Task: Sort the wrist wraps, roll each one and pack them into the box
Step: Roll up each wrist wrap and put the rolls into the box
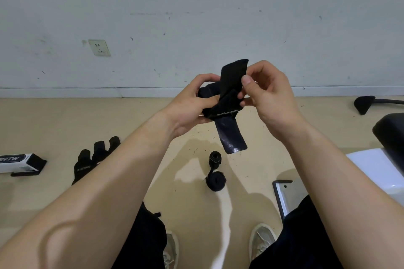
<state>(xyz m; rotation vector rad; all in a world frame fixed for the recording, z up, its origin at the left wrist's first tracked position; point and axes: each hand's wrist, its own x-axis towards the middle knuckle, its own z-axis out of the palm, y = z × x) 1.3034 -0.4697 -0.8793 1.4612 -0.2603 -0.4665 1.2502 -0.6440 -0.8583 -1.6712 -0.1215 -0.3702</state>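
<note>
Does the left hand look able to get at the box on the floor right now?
Probably not yet: the left hand grips the wrist wrap, which the right hand also pinches. The floor path to the box, beyond the black glove, looks unobstructed, so it would only need to let go.

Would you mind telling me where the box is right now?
In the head view, the box lies on the floor at the far left edge, on the person's left, just beyond the black glove.
</note>
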